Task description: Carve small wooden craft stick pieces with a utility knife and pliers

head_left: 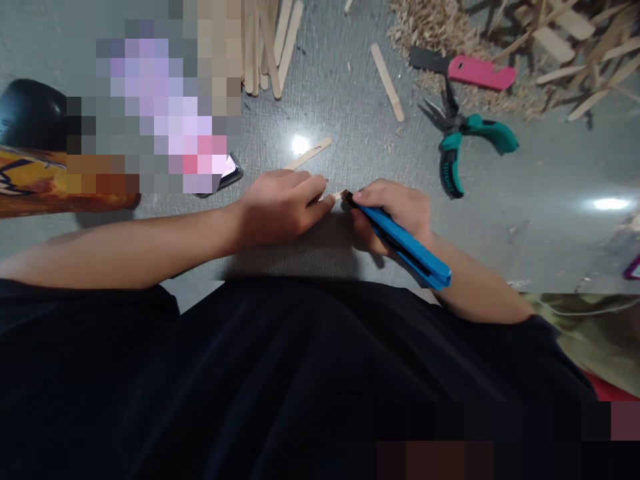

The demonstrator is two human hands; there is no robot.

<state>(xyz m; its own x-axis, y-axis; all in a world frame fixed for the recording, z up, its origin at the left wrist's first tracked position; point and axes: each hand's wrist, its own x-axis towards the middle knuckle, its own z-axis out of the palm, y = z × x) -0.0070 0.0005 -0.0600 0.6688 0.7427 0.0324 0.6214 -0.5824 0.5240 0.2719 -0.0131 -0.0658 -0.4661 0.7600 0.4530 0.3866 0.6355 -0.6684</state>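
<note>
Near the table's front edge, my left hand (pixel 283 207) is closed in a pinch on a craft stick (pixel 339 196), of which only a short pale end shows past the fingertips. My right hand (pixel 400 207) wraps round a blue utility knife (pixel 415 250). The knife's dark tip is at the end of that stick; I cannot tell whether it cuts into the wood. Just beyond my left knuckles lies another craft stick (pixel 314 151) with a slot near its end.
Teal pliers (pixel 453 143) lie spread at the right, below a pink utility knife (pixel 483 72) and wood shavings (pixel 430 27). A single stick (pixel 387 83) and a stick bundle (pixel 273 47) are farther back. More sticks (pixel 595 53) pile up back right. An orange packet (pixel 30 183) stands left.
</note>
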